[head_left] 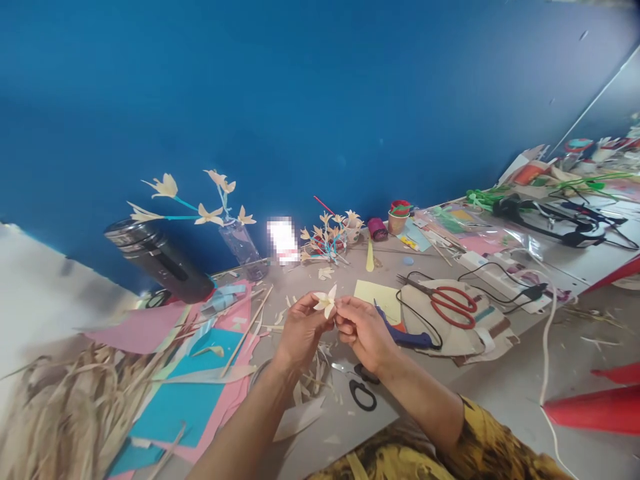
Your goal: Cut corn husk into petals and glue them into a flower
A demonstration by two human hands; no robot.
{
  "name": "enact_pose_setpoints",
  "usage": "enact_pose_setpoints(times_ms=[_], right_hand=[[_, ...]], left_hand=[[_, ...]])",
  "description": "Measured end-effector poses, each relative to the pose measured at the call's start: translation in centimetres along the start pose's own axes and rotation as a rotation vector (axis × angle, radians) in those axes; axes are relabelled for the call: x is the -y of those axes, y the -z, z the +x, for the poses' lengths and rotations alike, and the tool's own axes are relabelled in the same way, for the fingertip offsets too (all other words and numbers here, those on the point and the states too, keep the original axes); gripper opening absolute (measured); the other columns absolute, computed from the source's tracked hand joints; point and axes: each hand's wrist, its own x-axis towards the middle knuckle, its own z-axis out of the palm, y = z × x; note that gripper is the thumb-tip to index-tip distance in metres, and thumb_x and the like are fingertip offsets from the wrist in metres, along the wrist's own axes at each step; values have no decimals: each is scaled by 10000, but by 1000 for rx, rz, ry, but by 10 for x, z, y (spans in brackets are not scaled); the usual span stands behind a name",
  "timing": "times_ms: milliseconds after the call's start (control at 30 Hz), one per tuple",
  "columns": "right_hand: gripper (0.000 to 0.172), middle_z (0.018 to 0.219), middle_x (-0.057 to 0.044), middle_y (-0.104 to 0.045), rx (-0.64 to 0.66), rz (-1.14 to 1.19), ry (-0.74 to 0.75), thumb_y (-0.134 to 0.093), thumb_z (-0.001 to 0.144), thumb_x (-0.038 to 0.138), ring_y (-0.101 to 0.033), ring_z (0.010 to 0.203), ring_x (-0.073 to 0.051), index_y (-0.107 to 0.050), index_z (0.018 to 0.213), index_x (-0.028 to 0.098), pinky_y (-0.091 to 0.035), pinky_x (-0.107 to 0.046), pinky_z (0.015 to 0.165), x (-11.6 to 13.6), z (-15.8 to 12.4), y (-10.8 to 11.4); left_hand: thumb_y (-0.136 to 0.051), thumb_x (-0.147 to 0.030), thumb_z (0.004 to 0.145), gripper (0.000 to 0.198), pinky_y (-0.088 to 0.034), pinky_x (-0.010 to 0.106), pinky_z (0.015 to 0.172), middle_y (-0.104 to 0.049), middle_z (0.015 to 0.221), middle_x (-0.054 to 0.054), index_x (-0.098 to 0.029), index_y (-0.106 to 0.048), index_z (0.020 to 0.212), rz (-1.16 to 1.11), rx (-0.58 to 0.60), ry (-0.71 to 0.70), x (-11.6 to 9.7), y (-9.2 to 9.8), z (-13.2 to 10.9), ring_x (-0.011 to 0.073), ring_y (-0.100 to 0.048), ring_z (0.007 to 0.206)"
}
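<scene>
A small cream flower (327,302) with pointed petals is held up between my two hands over the middle of the table. My left hand (301,330) pinches it from the left and below. The fingertips of my right hand (364,330) are closed at its right side. Just beneath my right hand lie black-handled scissors (363,395). A blue glue gun (410,338) and a pale yellow sheet (379,298) are to its right. Behind my hands stands a cluster of similar flowers (327,239).
Red-handled scissors (453,305) rest on a beige cloth at the right, near a white power strip (505,280) with cables. A dark flask (160,260) and a clear vase (243,250) of flowers stand back left. Dry husks (65,407) and blue paper (180,407) lie front left.
</scene>
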Motion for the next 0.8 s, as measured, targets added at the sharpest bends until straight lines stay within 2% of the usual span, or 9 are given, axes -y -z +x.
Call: enact_pose_setpoints(times_ms=[133, 233, 333, 433, 500, 633, 733, 800], right_hand=[[276, 563, 62, -478, 26, -44, 19, -800, 638, 337, -285, 447, -29, -594, 693, 162, -130, -185, 435, 3, 1, 0], [265, 557, 56, -481, 48, -156, 36, -771, 682, 380, -285, 458, -45, -630, 731, 162, -154, -205, 449, 6, -2, 2], [219, 586, 35, -515, 50, -424, 105, -705, 760, 373, -347, 496, -75, -665, 780, 159, -238, -222, 475, 6, -15, 12], [188, 645, 7, -552, 79, -746, 291, -609, 856, 303, -465, 589, -117, -620, 721, 173, -357, -239, 548, -1, -35, 34], [184, 667, -3, -573, 78, -932, 451, -560, 900, 268, -493, 591, -129, -622, 751, 182, -378, -247, 555, -10, -48, 56], [170, 667, -12, -585, 25, -1177, 734, -518, 945, 193, -536, 580, -139, -615, 805, 194, -407, -255, 561, -29, -67, 105], [139, 670, -13, -595, 44, -1285, 797, -525, 949, 157, -547, 562, -141, -609, 849, 204, -410, -258, 545, -37, -73, 131], [120, 673, -13, -601, 47, -1315, 812, -530, 949, 146, -551, 553, -143, -603, 876, 207, -414, -262, 538, -40, -73, 140]], left_hand=[[-899, -274, 574, 308, -395, 207, 548, -624, 639, -33, -159, -654, 720, 12, -10, 4, -6, -3, -2, 68, -515, 540], [-879, -289, 585, 294, -407, 219, 564, -611, 651, -32, -162, -639, 698, 61, -40, -15, -19, 1, 2, 76, -522, 555], [-839, -313, 613, 281, -378, 219, 538, -569, 594, -44, -173, -623, 725, 219, -107, -121, -38, 19, 17, 79, -488, 524], [-732, -367, 712, 241, -362, 222, 532, -536, 565, -47, -177, -584, 716, 561, -232, -258, -48, 44, 41, 80, -450, 507], [-631, -386, 760, 207, -351, 228, 512, -511, 544, -54, -186, -580, 742, 852, -271, -242, -46, 59, 60, 96, -452, 491], [-633, -283, 707, 109, -396, 258, 545, -558, 548, -37, -174, -626, 708, 1033, -287, -185, -25, 77, 99, 131, -509, 506], [-624, -198, 700, 42, -435, 284, 629, -630, 622, -6, -174, -652, 681, 1154, -316, -170, -11, 86, 121, 164, -570, 609], [-613, -158, 709, 68, -452, 300, 682, -665, 661, 12, -175, -676, 689, 1225, -330, -155, -6, 92, 131, 185, -600, 669]])
